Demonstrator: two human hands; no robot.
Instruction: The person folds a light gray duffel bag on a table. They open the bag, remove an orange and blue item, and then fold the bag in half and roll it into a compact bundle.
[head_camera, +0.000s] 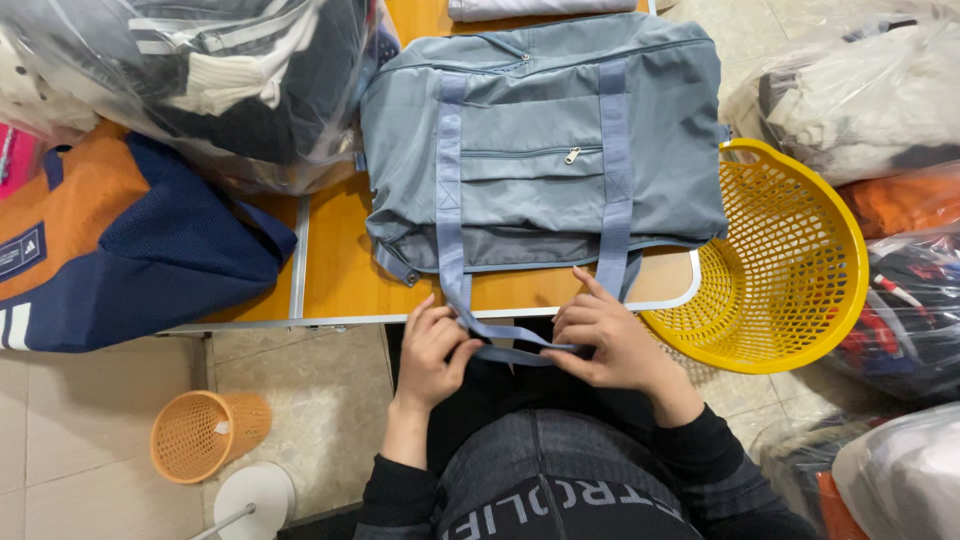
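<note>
At surface (340, 285) edge: both hands, left (432, 350) and right (605, 338), pinch grey-blue fabric duffel bag's (545, 140) strap loop (510, 345); bag's long axis runs left-right.

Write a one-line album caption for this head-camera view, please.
Both hands, left hand and right hand, grip the strap handles of a grey-blue fabric duffel bag lying on a wooden table beside a yellow plastic basket.

Bright even light, sharp, soft shadows
</note>
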